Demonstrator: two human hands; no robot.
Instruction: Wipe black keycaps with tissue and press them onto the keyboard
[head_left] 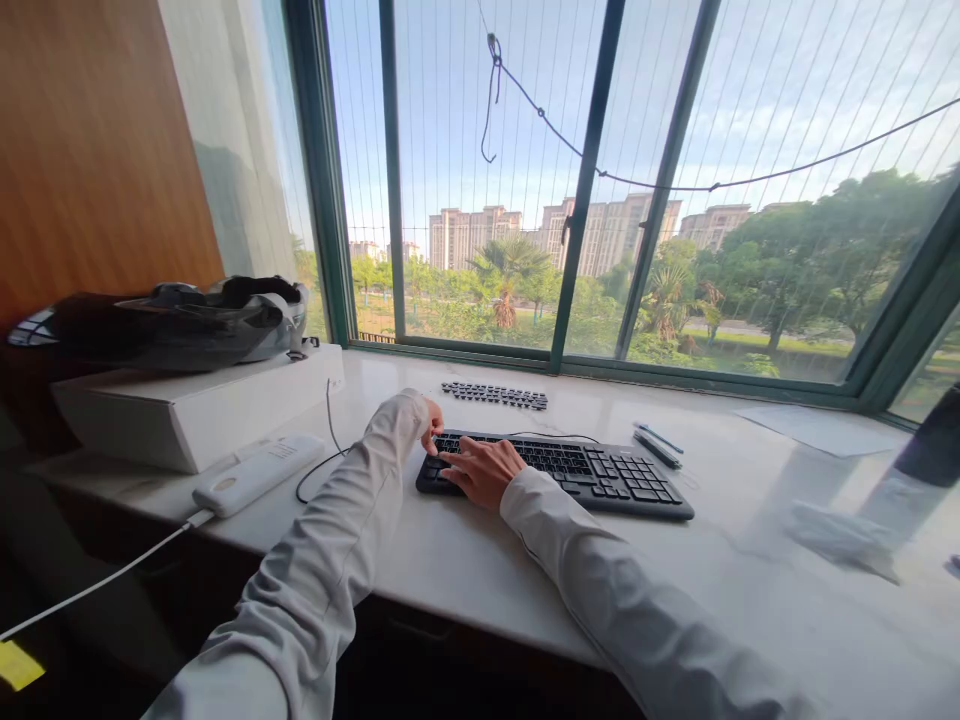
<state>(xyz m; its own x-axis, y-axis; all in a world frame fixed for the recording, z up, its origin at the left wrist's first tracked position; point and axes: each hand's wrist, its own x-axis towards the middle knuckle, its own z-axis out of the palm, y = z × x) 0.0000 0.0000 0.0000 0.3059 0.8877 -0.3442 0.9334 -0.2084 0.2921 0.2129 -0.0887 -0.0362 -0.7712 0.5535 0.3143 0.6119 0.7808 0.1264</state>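
The left hand's fingers are bent down at the keyboard's left end; whether they pinch anything cannot be told. The right hand lies low over the left-hand keys, its fingers loosely spread and pointing left, with nothing visibly gripped. Beneath both, the black keyboard lies flat on the desk, its long axis running left to right, the right end angled slightly nearer the person; the number pad is at that right end and the front long edge faces the person. Behind it, a patch of loose keys stretches roughly the same way. Pen-like tools lie just beyond its back right corner. Farther left are a white power strip and a box.
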